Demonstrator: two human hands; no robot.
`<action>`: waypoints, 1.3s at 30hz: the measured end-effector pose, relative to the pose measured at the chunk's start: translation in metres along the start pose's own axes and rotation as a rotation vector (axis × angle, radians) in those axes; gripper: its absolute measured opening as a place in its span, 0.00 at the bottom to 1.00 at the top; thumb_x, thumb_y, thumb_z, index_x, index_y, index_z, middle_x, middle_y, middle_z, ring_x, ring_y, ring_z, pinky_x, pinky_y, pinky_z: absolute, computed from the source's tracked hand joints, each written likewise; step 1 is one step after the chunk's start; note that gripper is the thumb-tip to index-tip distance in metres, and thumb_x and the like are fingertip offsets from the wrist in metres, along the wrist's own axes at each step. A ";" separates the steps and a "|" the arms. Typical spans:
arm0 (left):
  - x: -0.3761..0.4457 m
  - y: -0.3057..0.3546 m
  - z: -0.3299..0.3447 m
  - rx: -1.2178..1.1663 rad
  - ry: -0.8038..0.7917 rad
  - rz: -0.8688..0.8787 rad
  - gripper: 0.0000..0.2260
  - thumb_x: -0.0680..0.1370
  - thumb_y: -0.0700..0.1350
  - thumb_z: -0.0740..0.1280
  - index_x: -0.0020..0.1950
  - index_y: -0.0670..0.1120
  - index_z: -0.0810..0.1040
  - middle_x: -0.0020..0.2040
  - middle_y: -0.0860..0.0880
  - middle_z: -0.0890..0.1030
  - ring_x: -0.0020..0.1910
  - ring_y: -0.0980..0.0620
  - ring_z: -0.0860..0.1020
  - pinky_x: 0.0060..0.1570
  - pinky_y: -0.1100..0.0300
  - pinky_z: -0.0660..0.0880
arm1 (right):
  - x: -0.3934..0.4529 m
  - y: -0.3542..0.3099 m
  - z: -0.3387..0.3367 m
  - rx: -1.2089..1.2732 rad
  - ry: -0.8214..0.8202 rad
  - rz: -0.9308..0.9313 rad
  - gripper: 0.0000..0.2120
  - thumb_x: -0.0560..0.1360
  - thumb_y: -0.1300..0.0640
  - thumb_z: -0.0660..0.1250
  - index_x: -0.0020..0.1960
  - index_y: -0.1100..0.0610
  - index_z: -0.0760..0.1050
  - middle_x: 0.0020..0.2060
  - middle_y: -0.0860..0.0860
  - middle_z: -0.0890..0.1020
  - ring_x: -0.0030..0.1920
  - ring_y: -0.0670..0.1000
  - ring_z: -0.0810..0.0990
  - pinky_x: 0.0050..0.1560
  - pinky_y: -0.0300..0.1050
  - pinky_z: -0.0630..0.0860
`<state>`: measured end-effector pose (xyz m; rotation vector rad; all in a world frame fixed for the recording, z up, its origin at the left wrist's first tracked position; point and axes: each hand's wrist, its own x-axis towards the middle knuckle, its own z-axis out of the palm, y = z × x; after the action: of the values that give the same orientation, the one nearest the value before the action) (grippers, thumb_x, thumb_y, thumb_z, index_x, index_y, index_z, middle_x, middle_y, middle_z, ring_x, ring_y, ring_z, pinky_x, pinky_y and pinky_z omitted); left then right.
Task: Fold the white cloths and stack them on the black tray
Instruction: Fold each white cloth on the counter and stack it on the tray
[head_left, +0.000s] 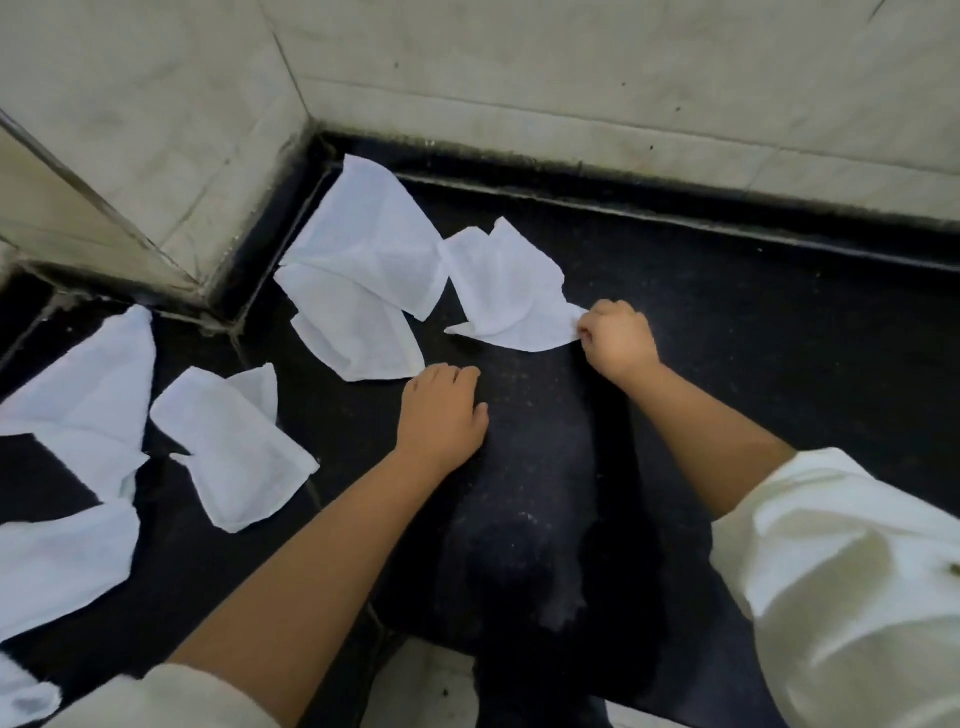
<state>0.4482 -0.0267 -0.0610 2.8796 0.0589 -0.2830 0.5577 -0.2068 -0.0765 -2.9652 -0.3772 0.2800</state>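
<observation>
Head view: right hand (618, 338) pinches a white cloth (506, 291) corner; left hand (441, 413) rests loosely curled, holding nothing.

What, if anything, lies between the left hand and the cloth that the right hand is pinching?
Nothing visible. The left hand rests on bare black surface; only that surface separates it from the pinched cloth, held at its corner by the right hand.

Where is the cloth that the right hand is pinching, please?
In the head view, that cloth lies centre, just left of the right hand, beside the cloths near the wall corner.
</observation>
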 end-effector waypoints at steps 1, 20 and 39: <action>0.001 0.004 0.002 -0.004 0.016 0.005 0.20 0.79 0.48 0.59 0.70 0.44 0.65 0.65 0.46 0.73 0.67 0.47 0.67 0.66 0.56 0.62 | -0.004 0.001 0.001 0.036 0.023 -0.032 0.13 0.77 0.63 0.56 0.55 0.63 0.76 0.57 0.59 0.76 0.58 0.60 0.71 0.55 0.50 0.68; -0.003 0.086 -0.056 -0.169 0.206 0.554 0.19 0.78 0.48 0.55 0.51 0.38 0.81 0.47 0.40 0.84 0.48 0.44 0.82 0.48 0.55 0.74 | -0.135 0.094 -0.098 0.304 0.227 -0.055 0.10 0.74 0.70 0.60 0.52 0.69 0.76 0.46 0.65 0.76 0.49 0.60 0.75 0.44 0.39 0.63; -0.083 0.080 -0.038 0.018 -0.257 0.543 0.16 0.81 0.47 0.57 0.57 0.40 0.80 0.57 0.43 0.81 0.57 0.46 0.77 0.59 0.56 0.70 | -0.276 0.113 -0.062 0.290 0.086 -0.090 0.06 0.71 0.70 0.66 0.46 0.67 0.81 0.42 0.62 0.83 0.43 0.58 0.82 0.46 0.37 0.69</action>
<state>0.3787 -0.0964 0.0104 2.7119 -0.7566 -0.5347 0.3344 -0.3937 0.0113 -2.6581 -0.4186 0.1789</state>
